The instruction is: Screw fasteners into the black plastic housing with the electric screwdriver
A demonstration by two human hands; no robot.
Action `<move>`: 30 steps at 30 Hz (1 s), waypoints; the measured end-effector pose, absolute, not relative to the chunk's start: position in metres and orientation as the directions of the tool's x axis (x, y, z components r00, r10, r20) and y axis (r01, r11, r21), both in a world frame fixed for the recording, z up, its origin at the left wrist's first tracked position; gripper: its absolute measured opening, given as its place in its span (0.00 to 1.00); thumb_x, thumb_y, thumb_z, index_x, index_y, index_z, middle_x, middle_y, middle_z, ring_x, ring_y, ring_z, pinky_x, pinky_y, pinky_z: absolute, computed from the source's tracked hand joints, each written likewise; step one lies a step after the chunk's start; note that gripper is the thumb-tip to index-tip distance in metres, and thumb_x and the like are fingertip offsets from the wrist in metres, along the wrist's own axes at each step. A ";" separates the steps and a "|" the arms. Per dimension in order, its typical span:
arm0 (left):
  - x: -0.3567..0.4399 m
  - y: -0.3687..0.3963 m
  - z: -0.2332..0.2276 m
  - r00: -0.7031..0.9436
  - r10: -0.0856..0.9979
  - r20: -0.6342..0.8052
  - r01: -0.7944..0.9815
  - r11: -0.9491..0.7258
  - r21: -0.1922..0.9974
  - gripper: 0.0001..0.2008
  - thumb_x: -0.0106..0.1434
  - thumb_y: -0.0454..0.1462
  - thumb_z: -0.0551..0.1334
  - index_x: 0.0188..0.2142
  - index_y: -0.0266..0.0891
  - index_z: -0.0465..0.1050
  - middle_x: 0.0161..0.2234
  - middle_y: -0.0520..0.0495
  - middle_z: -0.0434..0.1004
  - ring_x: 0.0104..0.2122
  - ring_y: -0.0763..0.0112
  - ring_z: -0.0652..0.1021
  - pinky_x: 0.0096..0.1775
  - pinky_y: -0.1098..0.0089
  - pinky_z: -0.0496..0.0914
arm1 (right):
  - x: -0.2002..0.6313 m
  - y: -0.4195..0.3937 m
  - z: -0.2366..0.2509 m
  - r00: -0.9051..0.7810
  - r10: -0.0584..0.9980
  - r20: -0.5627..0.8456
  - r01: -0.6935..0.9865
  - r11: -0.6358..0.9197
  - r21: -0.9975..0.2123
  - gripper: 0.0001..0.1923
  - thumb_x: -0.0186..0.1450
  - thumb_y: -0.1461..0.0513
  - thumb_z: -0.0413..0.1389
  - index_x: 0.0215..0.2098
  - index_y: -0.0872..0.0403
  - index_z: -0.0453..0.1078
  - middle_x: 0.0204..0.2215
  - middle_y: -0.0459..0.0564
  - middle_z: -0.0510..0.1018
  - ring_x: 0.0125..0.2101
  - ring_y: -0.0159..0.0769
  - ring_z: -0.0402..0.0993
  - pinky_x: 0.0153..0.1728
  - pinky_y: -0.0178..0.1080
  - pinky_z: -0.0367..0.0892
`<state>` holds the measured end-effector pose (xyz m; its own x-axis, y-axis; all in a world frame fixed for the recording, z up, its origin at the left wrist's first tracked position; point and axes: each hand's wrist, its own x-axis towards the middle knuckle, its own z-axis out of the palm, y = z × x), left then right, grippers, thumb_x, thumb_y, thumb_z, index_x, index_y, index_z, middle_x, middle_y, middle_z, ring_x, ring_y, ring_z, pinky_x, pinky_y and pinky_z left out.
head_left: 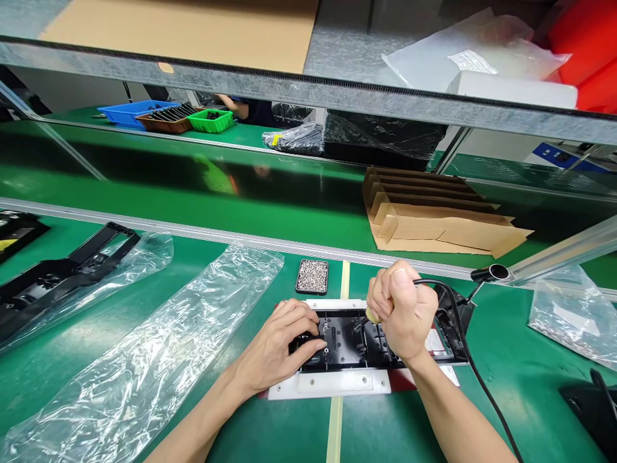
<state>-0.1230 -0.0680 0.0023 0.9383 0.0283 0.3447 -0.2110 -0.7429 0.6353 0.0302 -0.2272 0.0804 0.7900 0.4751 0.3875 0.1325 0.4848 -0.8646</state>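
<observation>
- Black panel (359,337) lies in a white holder (332,382) on the green table (193,257).
- Left hand (284,344) presses flat on the panel's left end, fingers spread narrowly.
- Right hand (402,312) is fisted around a corded screwdriver (373,315), upright over the panel.
- Tray of screws (312,276) sits just behind.

A black part (359,341) lies in a white fixture (332,382) on the bench (520,373); left hand (284,344) on its left end, right hand (402,312) above its middle. Screw tray (312,276) behind; plastic bag (159,347) left; folded cardboard (434,215) behind-right on the conveyor belt (193,186).
</observation>
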 end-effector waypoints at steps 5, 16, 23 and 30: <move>-0.123 -0.068 0.002 0.940 0.026 0.341 -0.210 -0.741 0.637 0.06 0.77 0.39 0.62 0.43 0.41 0.73 0.47 0.45 0.77 0.48 0.59 0.73 0.51 0.57 0.63 | 0.030 -0.227 0.080 0.793 0.469 0.389 0.139 0.483 -0.865 0.24 0.75 0.52 0.56 0.24 0.51 0.57 0.16 0.38 0.55 0.15 0.25 0.50 0.14 0.30 0.49; -0.123 -0.068 0.003 0.939 0.025 0.343 -0.210 -0.748 0.630 0.06 0.77 0.39 0.62 0.43 0.40 0.74 0.47 0.44 0.78 0.49 0.59 0.73 0.52 0.57 0.65 | 0.030 -0.228 0.080 0.792 0.474 0.385 0.143 0.470 -0.871 0.25 0.74 0.51 0.56 0.24 0.51 0.55 0.16 0.38 0.54 0.15 0.25 0.50 0.13 0.30 0.49; -0.123 -0.068 0.004 0.940 0.023 0.341 -0.210 -0.748 0.629 0.05 0.77 0.39 0.62 0.43 0.40 0.74 0.47 0.44 0.78 0.49 0.58 0.73 0.52 0.57 0.64 | 0.030 -0.228 0.080 0.790 0.474 0.389 0.135 0.484 -0.864 0.24 0.74 0.52 0.56 0.24 0.51 0.55 0.16 0.38 0.55 0.15 0.25 0.50 0.13 0.31 0.49; -0.123 -0.068 0.003 0.939 0.024 0.344 -0.212 -0.747 0.630 0.05 0.77 0.39 0.62 0.43 0.40 0.74 0.47 0.44 0.78 0.49 0.58 0.73 0.52 0.57 0.64 | 0.030 -0.227 0.080 0.785 0.469 0.405 0.142 0.501 -0.854 0.24 0.75 0.53 0.56 0.24 0.51 0.56 0.17 0.38 0.55 0.15 0.24 0.50 0.14 0.30 0.48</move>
